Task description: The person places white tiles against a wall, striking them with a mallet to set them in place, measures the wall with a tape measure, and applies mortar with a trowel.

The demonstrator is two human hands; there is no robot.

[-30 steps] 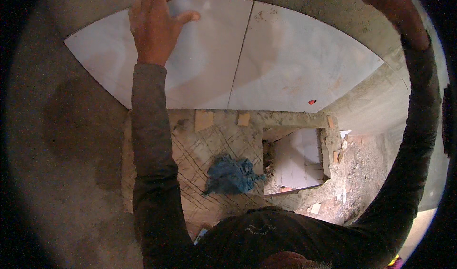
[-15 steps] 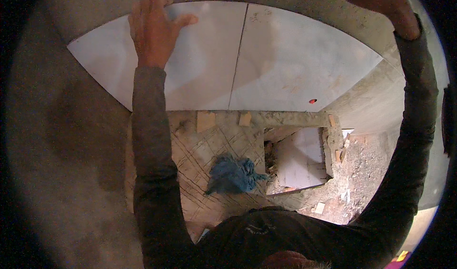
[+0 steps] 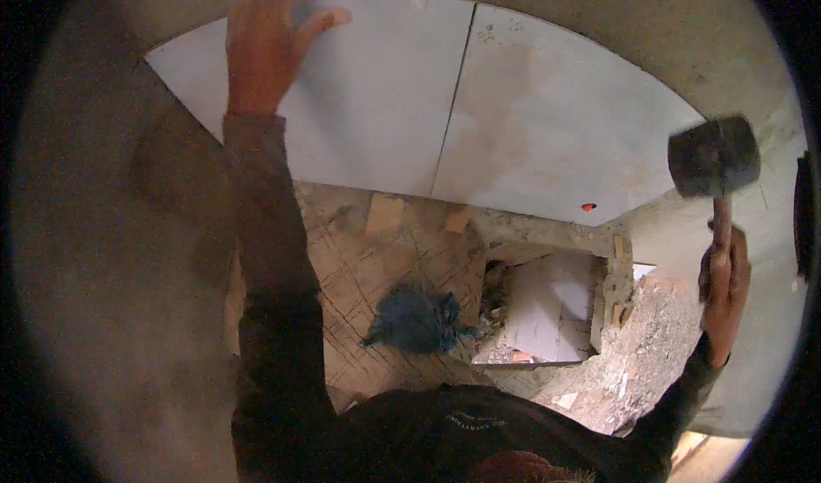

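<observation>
We see a room with rough, grey-brown cement walls (image 3: 111,329), darker at the left and brighter at the right. Below the tiles there is a cement surface (image 3: 342,265) scored with crossing lines, and on it lies a crumpled blue cloth or bag (image 3: 415,321); we cannot tell which. Beside it, a roughly square opening with broken edges shows a pale panel (image 3: 552,299) inside. Loose rubble (image 3: 654,338) is spread to the right of this opening. Two tan pieces (image 3: 385,214) sit just under the lower edge of the tiles.

The left tile (image 3: 376,98) and the right tile (image 3: 569,107) stand side by side, large, smooth and whitish, with a thin dark joint between them. The right tile carries brownish smudges, and a small reddish hole (image 3: 588,208) near its lower right corner.

The left hand (image 3: 265,51) is spread, not gripping, laid over the upper part of the left tile. The right hand (image 3: 727,282) is closed around the handle of a rubber mallet (image 3: 714,156). The mallet's dark, blocky head is raised before the right tile's outer corner; whether they touch, we cannot tell.
</observation>
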